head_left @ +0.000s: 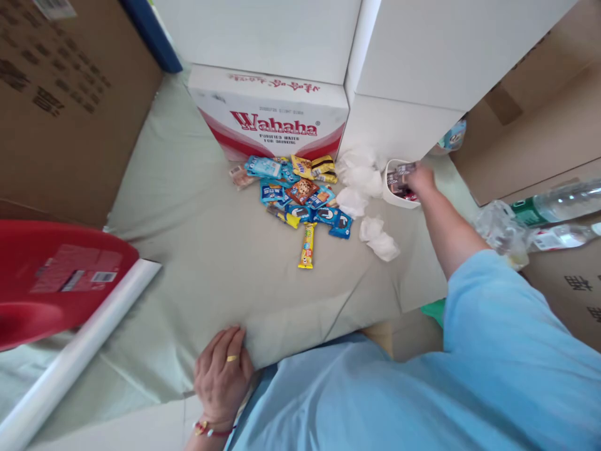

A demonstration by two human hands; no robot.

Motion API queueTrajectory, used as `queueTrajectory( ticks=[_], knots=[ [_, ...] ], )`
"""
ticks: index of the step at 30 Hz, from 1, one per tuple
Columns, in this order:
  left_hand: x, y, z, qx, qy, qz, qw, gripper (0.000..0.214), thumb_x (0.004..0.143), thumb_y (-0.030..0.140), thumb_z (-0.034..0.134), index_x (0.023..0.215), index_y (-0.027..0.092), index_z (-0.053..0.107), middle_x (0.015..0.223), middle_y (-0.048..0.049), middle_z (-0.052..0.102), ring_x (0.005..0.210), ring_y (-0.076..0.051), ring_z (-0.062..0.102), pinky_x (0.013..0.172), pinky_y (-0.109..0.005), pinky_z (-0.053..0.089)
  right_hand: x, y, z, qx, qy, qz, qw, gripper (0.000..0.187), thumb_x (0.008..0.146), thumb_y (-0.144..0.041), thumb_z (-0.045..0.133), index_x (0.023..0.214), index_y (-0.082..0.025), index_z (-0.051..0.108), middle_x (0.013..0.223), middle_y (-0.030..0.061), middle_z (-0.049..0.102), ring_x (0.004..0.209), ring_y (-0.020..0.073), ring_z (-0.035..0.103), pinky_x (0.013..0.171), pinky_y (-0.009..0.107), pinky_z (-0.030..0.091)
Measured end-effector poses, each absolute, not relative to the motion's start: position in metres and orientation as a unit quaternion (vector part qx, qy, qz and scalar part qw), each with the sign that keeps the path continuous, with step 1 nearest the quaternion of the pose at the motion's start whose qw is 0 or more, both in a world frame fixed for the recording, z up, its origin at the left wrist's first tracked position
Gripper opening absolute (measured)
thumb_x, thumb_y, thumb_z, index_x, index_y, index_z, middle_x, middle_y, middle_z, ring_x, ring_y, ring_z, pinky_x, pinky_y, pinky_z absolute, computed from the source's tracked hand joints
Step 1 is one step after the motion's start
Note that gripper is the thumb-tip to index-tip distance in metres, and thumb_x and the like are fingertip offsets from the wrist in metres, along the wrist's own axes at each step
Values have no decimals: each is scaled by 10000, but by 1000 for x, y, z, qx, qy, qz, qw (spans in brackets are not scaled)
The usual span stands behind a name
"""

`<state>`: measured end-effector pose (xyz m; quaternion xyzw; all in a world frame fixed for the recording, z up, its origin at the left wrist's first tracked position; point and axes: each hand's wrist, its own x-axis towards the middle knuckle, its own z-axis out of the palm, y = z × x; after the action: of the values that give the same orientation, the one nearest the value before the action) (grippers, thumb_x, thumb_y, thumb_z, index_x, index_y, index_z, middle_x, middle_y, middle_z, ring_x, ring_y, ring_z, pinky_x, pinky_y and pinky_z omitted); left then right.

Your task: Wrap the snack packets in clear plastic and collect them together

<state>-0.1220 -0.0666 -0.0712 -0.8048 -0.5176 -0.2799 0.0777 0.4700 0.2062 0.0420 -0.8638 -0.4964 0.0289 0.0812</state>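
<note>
My right hand [422,178] reaches to a small white container [389,195] at the right, its fingers closed on a brown snack packet [399,178] marked "cocoa" at the container's mouth. Some of the fingertips are hidden. A bit of red wrapper shows low inside the container. On the edge of the cloth-covered table lies my left hand [221,369], flat, fingers stretched out, holding nothing. Between the hands, farther back, a pile of blue, brown and yellow snack packets [300,191] is spread out, with a yellow snack bar [307,247] in front of it.
Crumpled white tissues [361,181] lie beside the container. A Wahaha water carton [277,119] stands behind the packets. Plastic bottles [563,202] and cardboard boxes [530,119] are at the right. At the left are a red plastic object [56,275] and a white roll [89,344].
</note>
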Motion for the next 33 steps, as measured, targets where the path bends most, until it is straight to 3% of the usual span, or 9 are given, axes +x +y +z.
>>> queueTrajectory(
  ticks=[7,12,14,16,18,22,26,29,33],
  knots=[
    [-122,-67,-73,-799,-523,-289,63,429,850,53,665,1254,194,684,1133,-125,779,1111,-291,697,968,-428,529,449,176,34,-843,-496,-77,193,312,1012,-198,535,1226,-26,683,1541,299,459,1362,301,363,1127,522,286],
    [-121,-69,-74,-800,-523,-288,59,417,849,58,658,1244,187,688,1129,-129,780,1115,-297,696,970,-434,531,431,128,52,-757,-594,-6,272,312,1027,-258,504,1209,-145,730,1184,147,706,1005,206,617,964,386,491],
    [-121,-69,-76,-797,-527,-290,55,411,854,66,655,1240,203,692,1138,-118,778,1123,-290,695,974,-431,530,419,105,45,-682,-689,93,227,276,954,-288,618,1183,-210,751,1239,101,705,942,194,659,855,347,541],
    [-121,-69,-76,-792,-533,-293,44,386,864,78,649,1222,215,699,1156,-111,774,1134,-285,692,985,-433,526,406,88,33,-603,-761,177,162,301,866,-246,680,1154,-242,769,1365,99,657,1010,220,680,858,363,555],
    [-122,-68,-74,-783,-548,-296,11,328,884,97,633,1179,218,711,1171,-110,766,1150,-284,684,1007,-448,518,395,78,21,-598,-767,195,128,249,824,-204,670,1040,-236,788,1295,112,684,1031,253,685,884,397,551],
    [-119,-67,-56,-731,-593,-318,-115,166,958,193,588,1057,215,719,1133,-103,743,1107,-266,679,988,-451,534,373,64,11,-700,-627,177,294,106,821,-290,688,894,-221,720,910,61,687,754,200,639,736,359,534],
    [-96,-65,-29,-616,-645,-346,-292,210,1007,380,576,1062,221,703,1039,-81,715,976,-226,696,865,-390,577,328,39,9,-673,-394,355,516,292,787,-456,759,835,-252,555,657,-56,529,516,112,457,491,239,380],
    [-58,-52,-15,-493,-589,-367,-525,423,980,562,594,1238,227,618,1161,-110,698,894,-208,718,643,-304,577,276,11,4,-613,-321,503,518,387,744,-492,806,799,-253,507,606,-81,483,479,90,409,448,212,317],
    [-2,-26,-7,-411,-474,-304,-717,818,822,684,739,1461,252,465,1397,-168,615,804,-193,715,455,-245,486,216,-25,6,-562,-415,600,389,367,843,-552,738,801,-225,576,614,-57,534,520,104,456,501,226,395]
  ],
)
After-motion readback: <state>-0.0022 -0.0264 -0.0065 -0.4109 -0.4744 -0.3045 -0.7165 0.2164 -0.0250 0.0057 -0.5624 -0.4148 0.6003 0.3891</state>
